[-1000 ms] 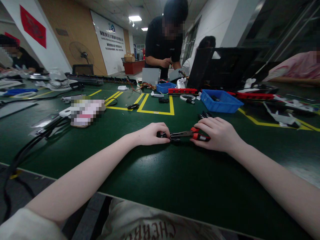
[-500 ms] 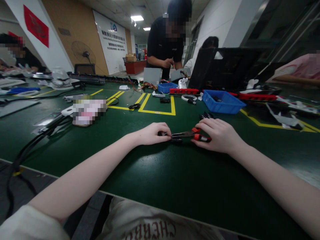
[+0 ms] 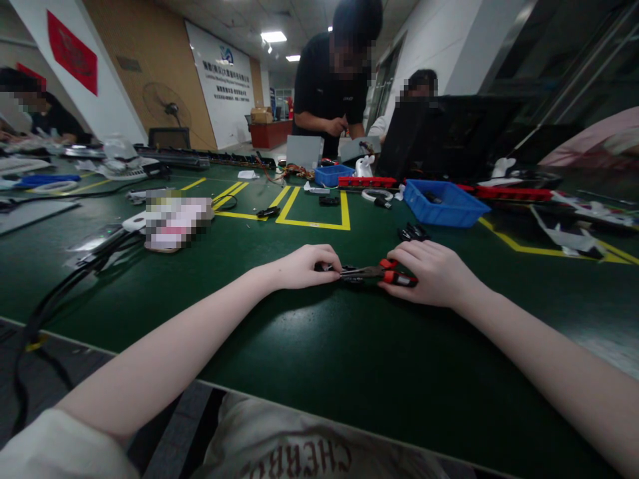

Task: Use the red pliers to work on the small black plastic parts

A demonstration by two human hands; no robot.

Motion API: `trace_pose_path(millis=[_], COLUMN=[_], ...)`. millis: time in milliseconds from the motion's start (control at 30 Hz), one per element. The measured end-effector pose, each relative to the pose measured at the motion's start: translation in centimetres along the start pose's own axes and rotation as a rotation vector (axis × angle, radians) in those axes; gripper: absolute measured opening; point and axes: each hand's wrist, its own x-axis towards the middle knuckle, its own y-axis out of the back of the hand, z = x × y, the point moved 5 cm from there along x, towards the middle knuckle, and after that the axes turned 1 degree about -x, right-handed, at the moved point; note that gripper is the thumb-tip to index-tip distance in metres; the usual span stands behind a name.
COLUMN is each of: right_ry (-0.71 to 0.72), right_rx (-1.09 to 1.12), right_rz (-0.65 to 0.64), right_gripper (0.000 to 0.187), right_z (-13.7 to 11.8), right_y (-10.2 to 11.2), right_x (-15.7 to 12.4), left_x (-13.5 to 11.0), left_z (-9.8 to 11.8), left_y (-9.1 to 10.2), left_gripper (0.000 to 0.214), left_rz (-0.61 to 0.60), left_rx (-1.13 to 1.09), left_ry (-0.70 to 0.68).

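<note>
My right hand (image 3: 429, 271) grips the red-and-black handles of a pair of long-nose pliers (image 3: 372, 271) just above the green table (image 3: 319, 359). The pliers' narrow jaws point left and reach the fingertips of my left hand (image 3: 312, 267). My left hand is closed in a pinch around a small black part (image 3: 324, 267), mostly covered by the fingers, so its kind does not show. More black pieces show by the jaws. Just beyond my right hand lies a bunch of small black parts (image 3: 412, 231).
A blue bin (image 3: 444, 205) stands beyond my right hand, with a smaller blue bin (image 3: 333, 175) farther back. Black cables (image 3: 94, 256) and a phone-like object (image 3: 177, 226) lie at left. A person (image 3: 324, 93) in black stands across the table.
My right hand and the pliers have shifted slightly left, and the handles look closer together. The left hand stays in about the same place.
</note>
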Motion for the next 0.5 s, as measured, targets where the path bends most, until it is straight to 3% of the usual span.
trace_pose_path(millis=[233, 500], right_ry=[0.011, -0.008], right_rx=[0.003, 0.008], right_rz=[-0.013, -0.032], right_gripper=[0.034, 0.034], right_z=[0.06, 0.44], right_y=[0.08, -0.06], right_x=[0.07, -0.02], left_x=[-0.12, -0.15], left_z=[0.10, 0.37], left_y=[0.14, 0.33], left_gripper=[0.015, 0.029], left_rz=[-0.006, -0.012], left_rx=[0.003, 0.027], left_ry=[0.000, 0.009])
